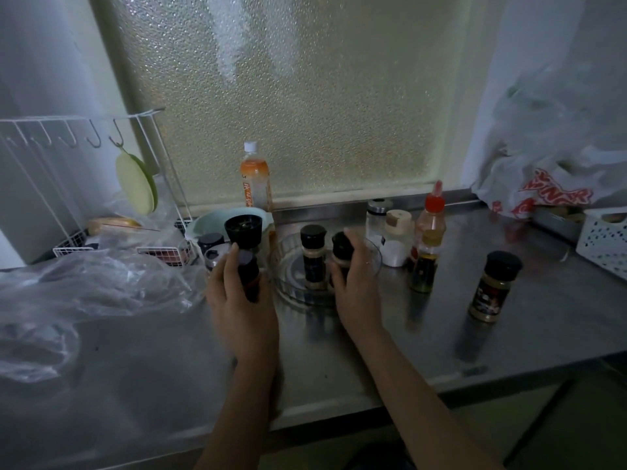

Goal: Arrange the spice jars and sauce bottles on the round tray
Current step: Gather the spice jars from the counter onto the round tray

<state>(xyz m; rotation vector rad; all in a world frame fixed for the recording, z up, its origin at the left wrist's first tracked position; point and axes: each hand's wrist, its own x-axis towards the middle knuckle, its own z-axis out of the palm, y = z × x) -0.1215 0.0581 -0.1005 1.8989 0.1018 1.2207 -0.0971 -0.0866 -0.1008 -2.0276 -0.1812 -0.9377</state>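
On the dull steel tabletop sat a round clear glass tray, with one dark spice jar with a black cap standing upright inside it. The right hand had its grip wrapped round a second black-capped dark jar at the tray's right side; whether that jar's base rested on the tray could not be told. The left hand, just left of the tray, held in a closed grip a dark bottle with a black cap, upright and outside the rim.

To the right of the tray stood a small cluster: a white-filled jar with a tan lid, a clear shaker with a metal top, a red-tipped squeeze bottle and a small dark sauce bottle with a yellow cap. Well apart, further right, stood a brown spice jar with a black lid. Behind the left hand were a black grinder and a pale green bowl; an orange-labelled plastic bottle stood by the frosted window.
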